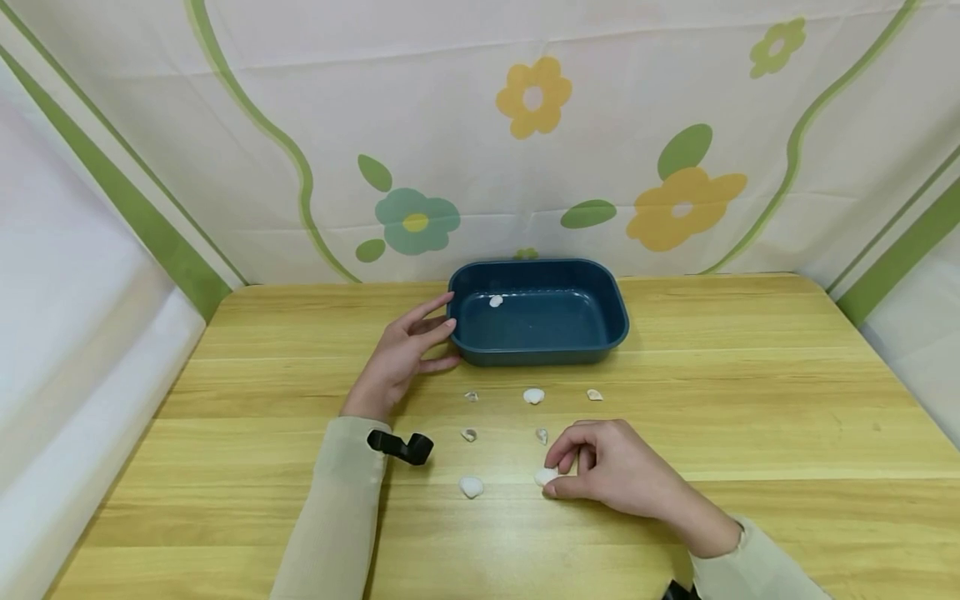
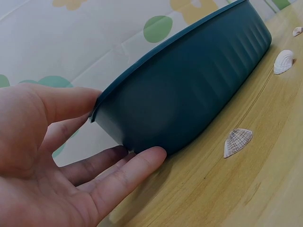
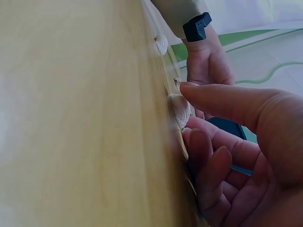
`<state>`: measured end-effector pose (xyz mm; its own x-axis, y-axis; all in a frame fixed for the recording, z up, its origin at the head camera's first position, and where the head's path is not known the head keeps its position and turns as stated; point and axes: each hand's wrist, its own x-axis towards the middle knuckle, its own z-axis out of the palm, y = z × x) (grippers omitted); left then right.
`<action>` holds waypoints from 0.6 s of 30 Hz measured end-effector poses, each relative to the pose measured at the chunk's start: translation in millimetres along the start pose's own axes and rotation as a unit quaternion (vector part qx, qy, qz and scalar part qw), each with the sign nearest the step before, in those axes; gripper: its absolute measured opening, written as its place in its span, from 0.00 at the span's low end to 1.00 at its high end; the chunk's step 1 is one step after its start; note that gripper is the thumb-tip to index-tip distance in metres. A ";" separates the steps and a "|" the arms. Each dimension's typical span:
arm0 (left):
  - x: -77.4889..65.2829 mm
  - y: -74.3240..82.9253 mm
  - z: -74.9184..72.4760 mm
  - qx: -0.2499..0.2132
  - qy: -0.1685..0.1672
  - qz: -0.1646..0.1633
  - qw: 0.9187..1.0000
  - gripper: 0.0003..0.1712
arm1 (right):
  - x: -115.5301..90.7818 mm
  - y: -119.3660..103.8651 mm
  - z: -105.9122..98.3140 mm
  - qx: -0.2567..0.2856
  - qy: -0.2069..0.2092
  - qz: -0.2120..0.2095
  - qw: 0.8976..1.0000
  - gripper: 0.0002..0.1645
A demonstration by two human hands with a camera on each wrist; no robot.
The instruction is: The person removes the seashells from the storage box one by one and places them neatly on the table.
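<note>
A white seashell (image 1: pixel 546 477) lies at the front of the wooden table, between the thumb and index finger of my right hand (image 1: pixel 618 471). In the right wrist view the pinched shell (image 3: pixel 180 109) shows its ribbed side, close to the tabletop. My left hand (image 1: pixel 392 362) touches the left end of a dark blue plastic basin (image 1: pixel 536 357), fingers extended; in the left wrist view its thumb (image 2: pixel 71 103) meets the rim and other fingertips reach the base. Inside the basin is one small white shell (image 1: pixel 496 301).
Several loose shells lie in rows before the basin, among them a white one (image 1: pixel 533 396), a small fragment (image 1: pixel 594 395) and another white one (image 1: pixel 471 487). Behind the basin hangs a flower-printed curtain (image 1: pixel 465 125). A black camera mount (image 1: pixel 401 447) sits on the left wrist.
</note>
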<state>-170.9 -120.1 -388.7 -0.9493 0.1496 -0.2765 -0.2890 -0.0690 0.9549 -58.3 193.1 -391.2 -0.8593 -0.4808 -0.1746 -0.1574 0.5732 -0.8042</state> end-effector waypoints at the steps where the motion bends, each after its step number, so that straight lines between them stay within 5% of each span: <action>1: 0.1 -0.3 -0.2 0.000 0.000 0.000 1.000 0.30 | -0.1 -0.1 -0.2 0.002 -0.001 0.000 1.000 0.14; 10: -0.5 -1.8 2.1 -0.001 -0.003 -0.003 1.000 0.29 | -3.6 -9.2 -18.8 0.095 -0.040 0.004 0.995 0.14; 18: -1.3 -1.3 -0.3 -0.002 0.000 0.004 1.000 0.31 | 21.6 -42.8 -47.5 -0.001 0.011 -0.053 0.999 0.13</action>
<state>-169.3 -120.5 -389.6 -0.9518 0.1486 -0.2683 -0.2813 -0.0748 0.9567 -93.2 189.6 -333.6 -0.8480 -0.5245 -0.0763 -0.2485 0.5205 -0.8169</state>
